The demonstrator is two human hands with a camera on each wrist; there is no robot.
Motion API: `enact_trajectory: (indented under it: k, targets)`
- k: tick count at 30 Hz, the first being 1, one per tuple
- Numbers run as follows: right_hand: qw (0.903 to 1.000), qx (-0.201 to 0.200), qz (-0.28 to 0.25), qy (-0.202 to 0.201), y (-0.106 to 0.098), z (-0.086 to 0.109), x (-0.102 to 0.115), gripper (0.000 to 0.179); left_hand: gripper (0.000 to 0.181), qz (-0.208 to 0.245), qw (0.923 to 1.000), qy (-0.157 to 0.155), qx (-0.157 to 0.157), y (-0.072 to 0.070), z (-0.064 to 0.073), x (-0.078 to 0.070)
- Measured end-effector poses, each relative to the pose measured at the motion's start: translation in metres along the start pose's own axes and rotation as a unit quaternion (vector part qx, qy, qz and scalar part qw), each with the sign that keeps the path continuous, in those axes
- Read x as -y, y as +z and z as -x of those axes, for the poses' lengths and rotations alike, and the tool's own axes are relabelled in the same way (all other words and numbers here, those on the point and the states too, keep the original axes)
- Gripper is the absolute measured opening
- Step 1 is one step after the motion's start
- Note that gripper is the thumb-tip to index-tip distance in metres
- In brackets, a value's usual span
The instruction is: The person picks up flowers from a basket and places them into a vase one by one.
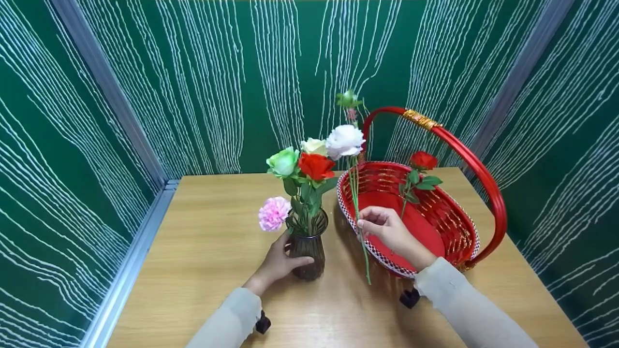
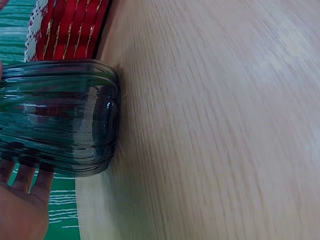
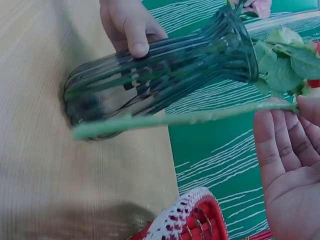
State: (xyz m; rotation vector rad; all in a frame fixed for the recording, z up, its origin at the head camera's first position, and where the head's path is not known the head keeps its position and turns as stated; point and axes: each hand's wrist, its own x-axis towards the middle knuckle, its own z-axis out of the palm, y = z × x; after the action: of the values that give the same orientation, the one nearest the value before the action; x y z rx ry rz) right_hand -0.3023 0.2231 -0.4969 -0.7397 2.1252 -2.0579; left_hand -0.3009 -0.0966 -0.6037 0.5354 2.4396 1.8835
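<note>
My left hand (image 1: 278, 263) grips a dark ribbed glass vase (image 1: 309, 251) standing on the table, fingers and thumb around its side. Several flowers stand in it: a red rose (image 1: 316, 166), a green rose (image 1: 283, 162), a cream rose (image 1: 313, 146) and a pink carnation (image 1: 274, 213) leaning left. Right of the vase, my right hand (image 1: 389, 232) pinches a long green flower stem (image 3: 175, 119) between thumb and fingers. Its lower end hangs free beside the vase. A blurred green and pink top (image 1: 349, 100) rises above. Whether the white carnation (image 1: 345, 141) belongs to this stem, I cannot tell.
A red woven basket (image 1: 459, 227) with a tall arched handle (image 1: 476, 164) stands close on the right, under my right forearm. One red rose (image 1: 423, 160) with leaves leans inside it. Green panels with white lines (image 1: 208, 87) enclose the wooden table (image 1: 193, 270).
</note>
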Motion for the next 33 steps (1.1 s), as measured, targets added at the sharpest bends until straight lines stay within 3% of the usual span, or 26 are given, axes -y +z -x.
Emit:
enact_trajectory:
  k: [8, 17, 33]
  targets:
    - [0.9977, 0.021, -0.065, 0.006, 0.009, -0.001, 0.012, 0.019, 0.085, 0.007, 1.0, 0.006, -0.001, 0.001, 0.001, 0.0]
    - [0.9961, -0.024, -0.085, -0.004, 0.014, -0.008, 0.027, 0.017, 0.085, 0.005, 0.9999, -0.009, 0.004, 0.0, 0.001, 0.001]
    - [0.9833, -0.094, -0.155, -0.008, 0.023, -0.044, 0.06, 0.015, 0.091, 0.017, 0.9997, -0.012, 0.014, 0.0, 0.001, 0.003]
